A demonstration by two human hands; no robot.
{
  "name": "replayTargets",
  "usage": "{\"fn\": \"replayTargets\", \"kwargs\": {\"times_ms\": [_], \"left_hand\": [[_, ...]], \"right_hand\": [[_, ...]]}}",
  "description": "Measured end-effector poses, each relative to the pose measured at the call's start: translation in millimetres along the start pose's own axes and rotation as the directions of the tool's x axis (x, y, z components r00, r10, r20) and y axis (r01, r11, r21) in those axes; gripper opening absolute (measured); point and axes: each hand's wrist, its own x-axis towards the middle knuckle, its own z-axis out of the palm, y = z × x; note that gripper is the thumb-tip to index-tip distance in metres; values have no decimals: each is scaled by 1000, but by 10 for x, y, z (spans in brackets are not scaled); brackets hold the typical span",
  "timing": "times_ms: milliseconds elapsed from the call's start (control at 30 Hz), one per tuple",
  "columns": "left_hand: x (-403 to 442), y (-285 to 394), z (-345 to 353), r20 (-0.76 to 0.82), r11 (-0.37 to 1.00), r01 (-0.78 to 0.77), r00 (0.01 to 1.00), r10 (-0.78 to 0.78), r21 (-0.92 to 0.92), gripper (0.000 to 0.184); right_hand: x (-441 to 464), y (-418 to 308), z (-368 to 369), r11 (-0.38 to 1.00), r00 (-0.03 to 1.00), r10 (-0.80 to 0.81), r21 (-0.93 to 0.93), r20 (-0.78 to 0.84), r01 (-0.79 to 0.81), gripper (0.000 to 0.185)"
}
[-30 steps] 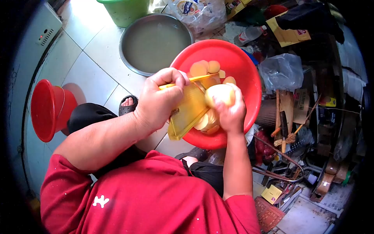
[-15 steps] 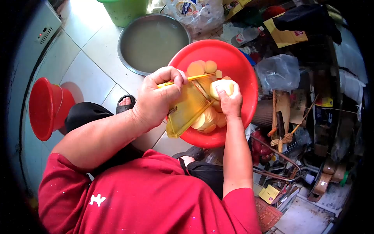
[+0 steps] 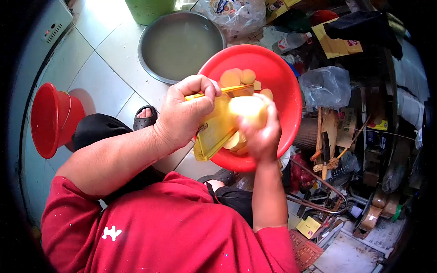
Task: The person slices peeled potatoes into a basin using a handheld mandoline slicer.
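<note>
My left hand [image 3: 184, 107] is closed around the top edge of a yellow plastic slicer [image 3: 213, 133], which slants over a red basin [image 3: 287, 104]. In my right hand [image 3: 263, 139], slightly blurred, is a peeled potato [image 3: 248, 109] held against the slicer's face. Round potato slices [image 3: 230, 78] lie in the basin beyond the slicer, and more show below it. My right hand and the potato hide part of the slicer and the slices beneath.
A grey metal basin [image 3: 182, 50] of cloudy water stands beyond, beside a green bucket [image 3: 150, 9]. At the left is a red bucket [image 3: 57, 120]. Clutter fills the right side, including a plastic bottle [image 3: 291, 42], a clear bag [image 3: 325, 86] and tools.
My right hand has moved the potato left and toward me along the slicer. My left hand and the slicer have stayed nearly in place.
</note>
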Motion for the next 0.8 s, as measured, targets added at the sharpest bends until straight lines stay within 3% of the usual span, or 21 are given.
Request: {"fn": "replayTargets", "kwargs": {"times_ms": [33, 67, 133, 167, 233, 267, 333, 367, 433, 467, 533, 567, 667, 700, 733, 767, 800], "left_hand": [[6, 12, 4, -5, 998, -22, 1000, 22, 53, 4], [-12, 9, 8, 8, 999, -20, 1000, 20, 32, 4], [5, 24, -17, 8, 999, 10, 1000, -11, 42, 5], [15, 34, -22, 3, 998, 39, 999, -39, 47, 5], [-7, 6, 5, 25, 1000, 14, 1000, -15, 21, 5], [5, 3, 6, 37, 1000, -12, 999, 12, -3, 5], [18, 15, -13, 23, 1000, 1, 1000, -1, 17, 5], [26, 14, -21, 19, 999, 9, 1000, -10, 44, 5], [7, 9, -5, 21, 998, -9, 1000, 7, 57, 5], [-6, 7, 2, 28, 997, -30, 999, 28, 67, 5], [18, 25, -11, 31, 998, -17, 999, 15, 64, 4], [22, 28, -10, 34, 998, 3, 999, -5, 56, 4], [8, 25, 19, 33, 999, -17, 999, 16, 32, 4], [3, 20, 8, 25, 1000, -11, 1000, 10, 26, 4], [13, 25, -8, 19, 999, -10, 1000, 9, 37, 3], [24, 27, -15, 18, 999, -11, 1000, 10, 53, 3], [8, 19, 2, 36, 997, -49, 998, 47, 52, 3]], "right_hand": [[-37, -234, -5, 992, 993, -119, -40, 19, 119, 44], [-31, -155, 3, 993, 993, -115, -39, 15, 116, 44], [39, 257, 27, 999, 999, 33, 8, -13, -32, 43], [75, 558, 41, 978, 988, 156, 141, -20, -152, 44], [177, 761, 4, 900, 914, 405, 177, 1, -398, 44], [176, 776, 0, 903, 917, 399, 175, 0, -393, 44], [41, 615, 23, 982, 987, 160, 104, -5, -159, 46], [12, 232, -17, 999, 1000, 10, -47, 19, -9, 49], [-57, -248, -11, 996, 996, -79, -26, 42, 80, 52], [-37, -70, 25, 984, 992, -127, -130, -11, 124, 53], [79, 443, 27, 978, 984, 177, 114, -4, -175, 42], [104, 620, 33, 904, 942, 334, 273, 30, -330, 38], [138, 703, 17, 898, 926, 375, 237, 35, -372, 33], [81, 527, 29, 913, 946, 320, 250, 51, -322, 39], [38, 377, 23, 993, 993, 112, 34, 19, -113, 46], [-19, 21, 28, 997, 997, 70, -18, -14, -70, 56], [-43, -123, 12, 1000, 1000, 7, -18, 22, -7, 53]]}}
